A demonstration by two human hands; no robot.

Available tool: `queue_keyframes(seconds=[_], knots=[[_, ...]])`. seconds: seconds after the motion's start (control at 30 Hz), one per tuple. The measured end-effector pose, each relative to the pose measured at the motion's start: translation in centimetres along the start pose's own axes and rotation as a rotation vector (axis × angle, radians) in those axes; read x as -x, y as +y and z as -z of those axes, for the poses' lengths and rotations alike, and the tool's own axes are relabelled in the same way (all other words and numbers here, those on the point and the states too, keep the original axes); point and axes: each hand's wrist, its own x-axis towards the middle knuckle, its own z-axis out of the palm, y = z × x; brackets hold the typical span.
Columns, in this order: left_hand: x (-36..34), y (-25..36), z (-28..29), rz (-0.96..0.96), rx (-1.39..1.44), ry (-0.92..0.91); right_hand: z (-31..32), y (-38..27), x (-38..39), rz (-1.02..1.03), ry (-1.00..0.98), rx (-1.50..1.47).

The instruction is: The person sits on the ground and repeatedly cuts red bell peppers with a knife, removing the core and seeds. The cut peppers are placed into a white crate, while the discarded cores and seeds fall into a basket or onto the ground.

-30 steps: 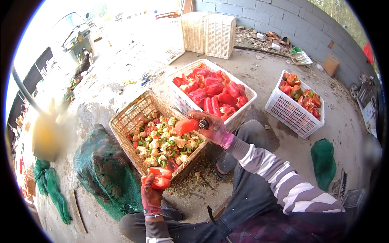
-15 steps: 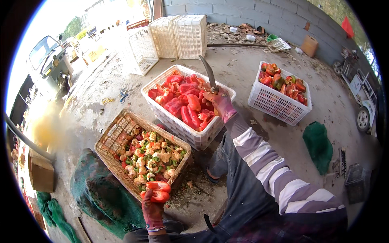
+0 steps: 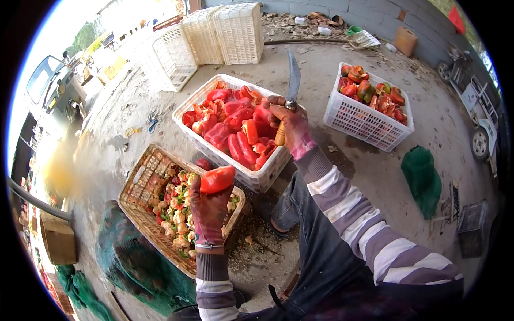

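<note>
Left hand (image 3: 210, 211) grips red pepper (image 3: 217, 180) crosswise, nearside of central white crate (image 3: 249, 176) — right hand (image 3: 292, 128), at crate's right end, clasps knife (image 3: 294, 80).

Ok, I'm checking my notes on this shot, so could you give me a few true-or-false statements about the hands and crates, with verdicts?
1. The right hand holds a curved knife. True.
2. The left hand is empty. False: it holds a red pepper.
3. The tan crate contains pale and green pepper cores. True.
4. The white crate on the far right is empty. False: it contains red and green pepper pieces.
5. The green netting on the right lies on the floor. True.
</note>
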Motion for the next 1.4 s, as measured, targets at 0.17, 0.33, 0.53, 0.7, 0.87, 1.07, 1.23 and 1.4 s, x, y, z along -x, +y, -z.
queue_keyframes(seconds=[0.17, 0.33, 0.53, 0.7, 0.87, 1.07, 1.23, 1.4], knots=[[-6.5, 0.9, -3.2, -0.274, -0.064, -0.043, -0.5, 0.1, 0.1, -0.057, -0.014, -0.006], [-2.1, 1.1, 1.4, -0.077, -0.176, 0.005, -1.4, -0.2, 0.4, -0.113, -0.139, -0.028], [8.8, 10.0, 7.0, -0.071, -0.687, 0.289, -3.3, 0.8, 1.0, -0.122, -0.254, 0.064], [21.2, 18.5, 12.2, -0.200, -0.914, 0.621, -5.3, 2.0, 2.5, -0.189, -0.394, 0.090], [32.6, 18.5, 22.0, -0.300, -0.833, 0.948, -6.3, 3.1, 3.6, -0.299, -0.457, 0.114], [37.7, 10.2, 35.5, -0.072, -0.625, 1.085, -9.0, 6.3, 5.1, -0.331, -0.640, 0.234], [38.9, 5.9, 47.4, -0.015, -0.875, 1.466, -11.2, 8.1, 8.0, -0.259, -0.713, 0.365], [38.9, 5.8, 53.9, -0.272, -0.748, 1.418, -12.6, 8.8, 11.0, -0.137, -0.768, 0.616]])
